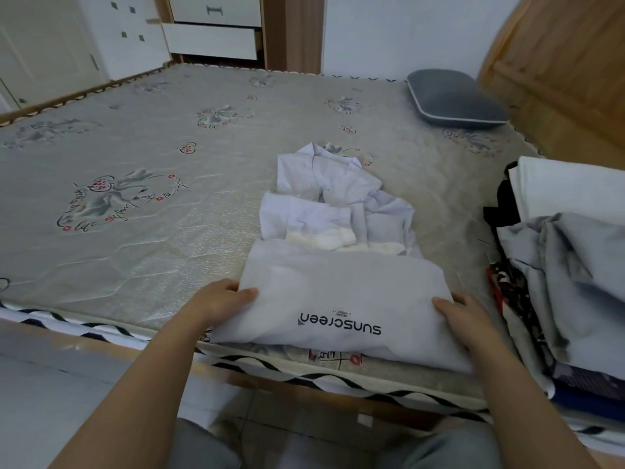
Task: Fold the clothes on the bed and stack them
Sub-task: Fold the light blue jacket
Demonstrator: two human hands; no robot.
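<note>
A pale lilac-white garment [338,252] printed "sunscreen" lies on the bed near its front edge. Its lower half is doubled over toward the collar, and the hood and sleeves lie rumpled behind. My left hand [221,299] grips the left side of the folded part, thumb on top and fingers under the cloth. On the right side my right hand [465,318] holds it the same way. A pile of clothes [568,265] sits at the right: grey cloth over dark patterned pieces, with a white folded item behind.
The mattress [152,204] has a floral print and spreads wide to the left and back. A grey pillow [453,98] lies at the far right corner by a wooden headboard [568,62]. White drawers [213,38] stand beyond the bed.
</note>
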